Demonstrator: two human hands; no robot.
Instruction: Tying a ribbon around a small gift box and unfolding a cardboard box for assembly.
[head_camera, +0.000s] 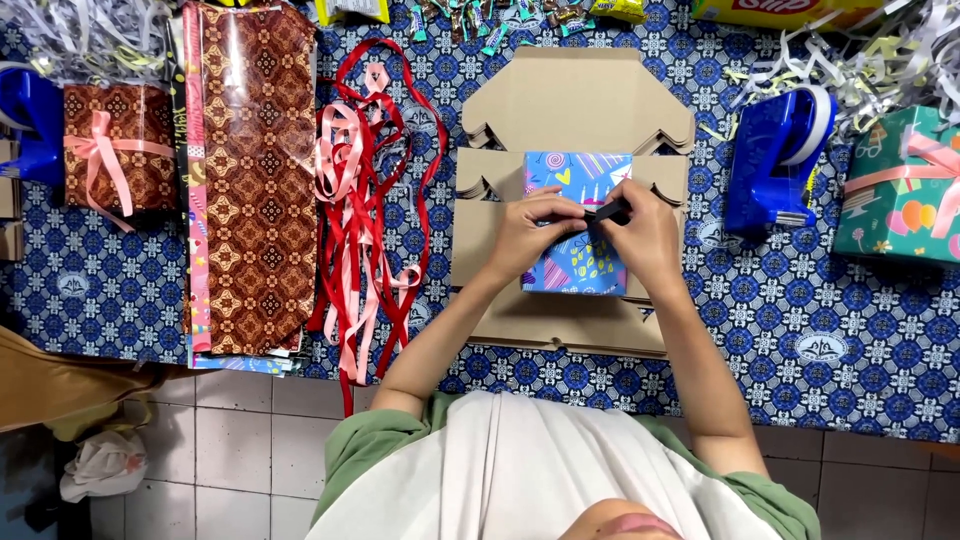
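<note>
The right hand (648, 232) is pinching a small dark tool (610, 212) over the blue patterned wrapped box (577, 225). The left hand (530, 232) is pressing down on the box, fingers curled. The box is resting on flat cardboard sheets (575, 100). Steadying it firmly should be keeping the work accurate. Both forearms are converging, wrists bent inward.

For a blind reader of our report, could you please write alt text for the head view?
Both hands, left hand and right hand, press on a blue patterned wrapped box lying on flat cardboard, with red and pink ribbons beside it.
</note>
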